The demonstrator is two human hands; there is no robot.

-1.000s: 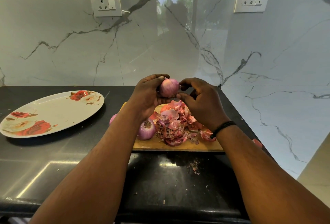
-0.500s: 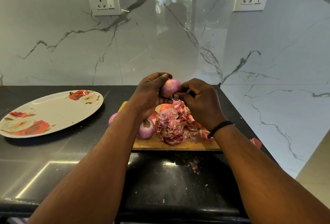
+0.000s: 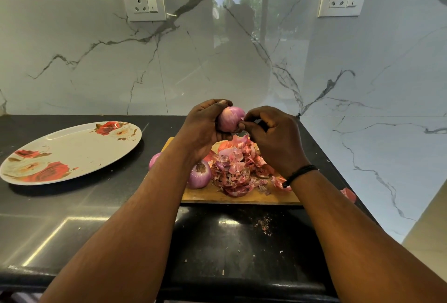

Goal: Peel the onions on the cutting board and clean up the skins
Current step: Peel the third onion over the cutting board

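Note:
My left hand [image 3: 203, 128] grips a pink-purple onion [image 3: 229, 119] in the air above the wooden cutting board [image 3: 242, 198]. My right hand [image 3: 273, 133] pinches a bit of skin at the onion's right side. A heap of pink onion skins [image 3: 238, 169] covers the middle of the board. One peeled purple onion [image 3: 199, 177] lies on the board's left part, and another onion [image 3: 154, 160] shows partly behind my left forearm.
A large oval plate with red roses [image 3: 72, 152] lies on the black counter to the left. A loose skin piece [image 3: 348, 194] lies right of the board, by the marble side wall. Skin crumbs [image 3: 264, 226] dot the counter in front of the board.
My right hand's fingertips have closed in on the onion's right side and now pinch skin there. The onion has turned slightly in my left hand.

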